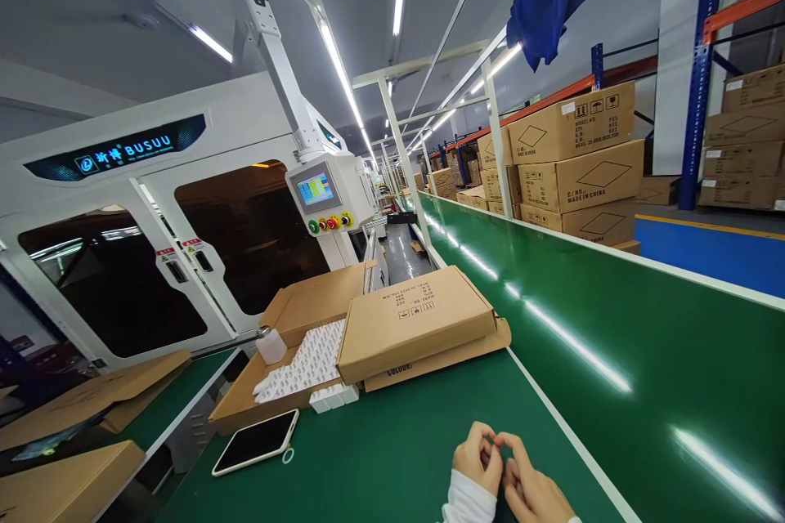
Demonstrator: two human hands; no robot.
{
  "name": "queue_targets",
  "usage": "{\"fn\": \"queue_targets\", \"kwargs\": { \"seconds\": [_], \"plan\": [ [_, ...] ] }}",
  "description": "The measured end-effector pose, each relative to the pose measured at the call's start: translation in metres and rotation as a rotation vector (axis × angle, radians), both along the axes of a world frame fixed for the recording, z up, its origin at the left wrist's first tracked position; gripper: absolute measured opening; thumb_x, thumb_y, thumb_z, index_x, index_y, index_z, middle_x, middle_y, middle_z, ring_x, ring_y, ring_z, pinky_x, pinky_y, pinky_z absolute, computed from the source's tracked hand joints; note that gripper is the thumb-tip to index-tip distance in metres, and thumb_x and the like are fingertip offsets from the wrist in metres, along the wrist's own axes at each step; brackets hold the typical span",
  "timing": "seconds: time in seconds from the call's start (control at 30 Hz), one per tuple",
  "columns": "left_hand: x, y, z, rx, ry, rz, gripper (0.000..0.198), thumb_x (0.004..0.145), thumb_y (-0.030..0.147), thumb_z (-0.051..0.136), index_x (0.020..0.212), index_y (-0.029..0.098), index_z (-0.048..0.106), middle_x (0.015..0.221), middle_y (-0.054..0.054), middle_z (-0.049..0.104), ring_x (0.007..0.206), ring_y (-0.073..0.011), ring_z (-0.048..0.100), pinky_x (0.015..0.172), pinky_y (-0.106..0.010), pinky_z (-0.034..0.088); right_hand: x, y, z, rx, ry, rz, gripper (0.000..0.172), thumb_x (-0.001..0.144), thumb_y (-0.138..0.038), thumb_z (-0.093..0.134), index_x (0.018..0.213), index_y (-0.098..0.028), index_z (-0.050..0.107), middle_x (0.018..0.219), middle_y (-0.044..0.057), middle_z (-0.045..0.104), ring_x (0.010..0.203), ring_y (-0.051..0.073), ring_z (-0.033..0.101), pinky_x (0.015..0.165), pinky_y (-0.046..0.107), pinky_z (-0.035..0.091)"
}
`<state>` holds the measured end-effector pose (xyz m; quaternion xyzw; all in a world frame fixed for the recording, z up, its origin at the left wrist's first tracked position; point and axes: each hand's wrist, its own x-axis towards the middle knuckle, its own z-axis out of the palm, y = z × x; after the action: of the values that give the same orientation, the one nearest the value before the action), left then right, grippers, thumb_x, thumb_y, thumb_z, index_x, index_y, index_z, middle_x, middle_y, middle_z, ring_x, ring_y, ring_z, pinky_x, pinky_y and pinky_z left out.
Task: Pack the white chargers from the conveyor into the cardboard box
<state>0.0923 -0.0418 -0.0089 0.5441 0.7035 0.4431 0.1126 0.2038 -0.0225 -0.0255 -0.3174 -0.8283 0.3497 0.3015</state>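
Near the bottom of the view, my left hand [478,456] is closed, its fingers curled and its thumb drawn in. My right hand [532,484] is closed beside it, with its index fingertip touching the left hand's fingers. Whatever the fingers hold, if anything, is hidden or too small to make out. Both hands are over the green tabletop [380,458]. Ahead of them lies a closed cardboard box [408,331] on top of another flattened or open carton. To its left, an open cardboard box [236,409] holds rows of small white pieces [310,364].
A short white block row [334,397] and a phone [257,443] lie in front of the open box. A white bottle [271,346] stands inside it. The green conveyor belt [613,319] runs along the right. At left stands a white machine [239,131] with a control panel [325,200].
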Motion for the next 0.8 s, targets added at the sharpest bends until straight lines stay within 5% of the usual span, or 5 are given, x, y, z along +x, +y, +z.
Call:
{"fn": "queue_targets", "kwargs": {
  "seconds": [0.8],
  "plan": [
    [-0.0001, 0.0005, 0.0006, -0.012, -0.034, -0.012, 0.007, 0.064, 0.015, 0.044, 0.068, 0.02, 0.046, 0.043, 0.009, 0.035, 0.039, -0.0081, 0.037, 0.042, -0.018, 0.028, -0.0027, 0.002, -0.0057, -0.012, 0.024, -0.007, 0.038, 0.077, -0.025, 0.028, 0.113, -0.023, 0.018, 0.057, -0.008, 0.041, 0.046, 0.015, 0.048, 0.048, 0.024, 0.028]
  ]
}}
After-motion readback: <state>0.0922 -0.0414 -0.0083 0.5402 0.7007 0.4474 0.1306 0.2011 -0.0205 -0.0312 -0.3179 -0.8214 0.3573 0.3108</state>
